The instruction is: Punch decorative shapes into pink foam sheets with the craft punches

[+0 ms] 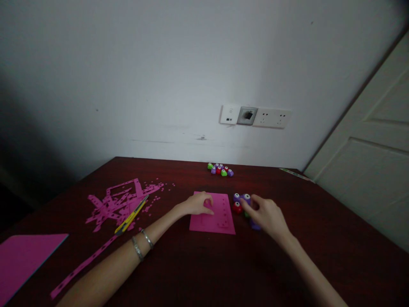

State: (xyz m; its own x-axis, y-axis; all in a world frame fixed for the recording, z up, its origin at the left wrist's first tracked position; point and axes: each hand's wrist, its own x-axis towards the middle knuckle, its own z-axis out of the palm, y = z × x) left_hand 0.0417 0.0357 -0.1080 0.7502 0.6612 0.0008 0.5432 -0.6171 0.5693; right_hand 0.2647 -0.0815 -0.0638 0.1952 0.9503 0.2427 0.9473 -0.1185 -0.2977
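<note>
A small pink sheet (212, 224) with a column of little holes or dots on its right side lies on the dark red table. My left hand (198, 204) rests over its left part, thumb and forefinger apart with nothing visible between them. Just right of the sheet sits a cluster of small one-eyed toys. The thumb and forefinger of my right hand (267, 216) close around a purple one-eyed toy (246, 198) there. Beside it are another purple toy (236, 197) and a red toy (237, 207); green and purple ones are partly hidden under the hand.
More one-eyed toys (219, 170) stand at the table's back edge. On the left lie pink cut-off strips (111, 209), tiny scraps, a yellow utility knife (132, 216) and a larger pink sheet (25, 260). Behind the table is a wall with sockets (271, 118).
</note>
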